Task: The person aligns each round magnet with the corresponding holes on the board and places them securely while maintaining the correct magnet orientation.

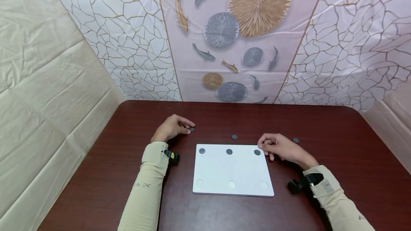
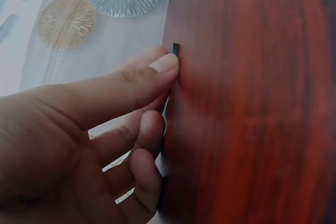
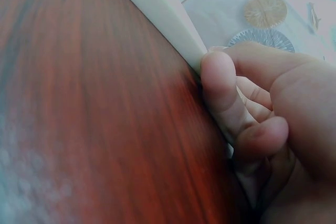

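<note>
Between thumb and index finger, my left hand (image 1: 170, 128) pinches a small dark disc (image 1: 192, 129) at the table's far left; its thin edge (image 2: 176, 49) shows beyond the thumb tip in the left wrist view. A white rectangular board (image 1: 232, 170) lies flat on the table. Along its far side sit three dark discs, the left one (image 1: 202, 150), the middle one (image 1: 229, 151) and the right one (image 1: 257, 152). My right hand (image 1: 280, 147) holds the board's far right corner with thumb and fingertips, the other fingers bent. Three pale round recesses (image 1: 231, 184) line its near side.
Two more dark discs lie on the brown table (image 1: 96, 174): one behind the board (image 1: 234, 137), another beyond the right hand (image 1: 295, 140). A patterned curtain (image 1: 189, 56) hangs behind the far edge, and beige cloth (image 1: 48, 92) covers the left side.
</note>
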The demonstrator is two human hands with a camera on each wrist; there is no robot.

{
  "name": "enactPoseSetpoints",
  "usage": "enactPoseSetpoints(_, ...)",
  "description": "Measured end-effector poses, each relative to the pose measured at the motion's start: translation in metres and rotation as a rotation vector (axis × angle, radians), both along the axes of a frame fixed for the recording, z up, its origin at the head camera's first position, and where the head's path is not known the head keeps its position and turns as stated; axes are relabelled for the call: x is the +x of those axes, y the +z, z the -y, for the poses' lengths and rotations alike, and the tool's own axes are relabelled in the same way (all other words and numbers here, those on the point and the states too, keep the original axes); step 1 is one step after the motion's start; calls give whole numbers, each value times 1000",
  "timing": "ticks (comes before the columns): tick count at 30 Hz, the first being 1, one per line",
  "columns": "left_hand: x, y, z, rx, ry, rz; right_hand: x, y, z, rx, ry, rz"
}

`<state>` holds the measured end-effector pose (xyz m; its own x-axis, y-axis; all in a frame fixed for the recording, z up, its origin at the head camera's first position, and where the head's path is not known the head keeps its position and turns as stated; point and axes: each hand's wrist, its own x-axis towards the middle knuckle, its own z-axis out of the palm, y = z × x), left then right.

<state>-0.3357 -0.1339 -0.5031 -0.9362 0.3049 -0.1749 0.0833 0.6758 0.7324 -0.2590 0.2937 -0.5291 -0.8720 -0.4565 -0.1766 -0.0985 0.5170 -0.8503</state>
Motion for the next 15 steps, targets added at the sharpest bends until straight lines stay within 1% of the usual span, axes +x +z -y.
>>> enactPoseSetpoints(5, 2, 0, -1, -18, 16, -3, 0, 2, 0, 2, 3, 0)
enactPoseSetpoints(15, 4, -2, -4, -11, 0, -16, 2, 3, 2, -4, -2, -6)
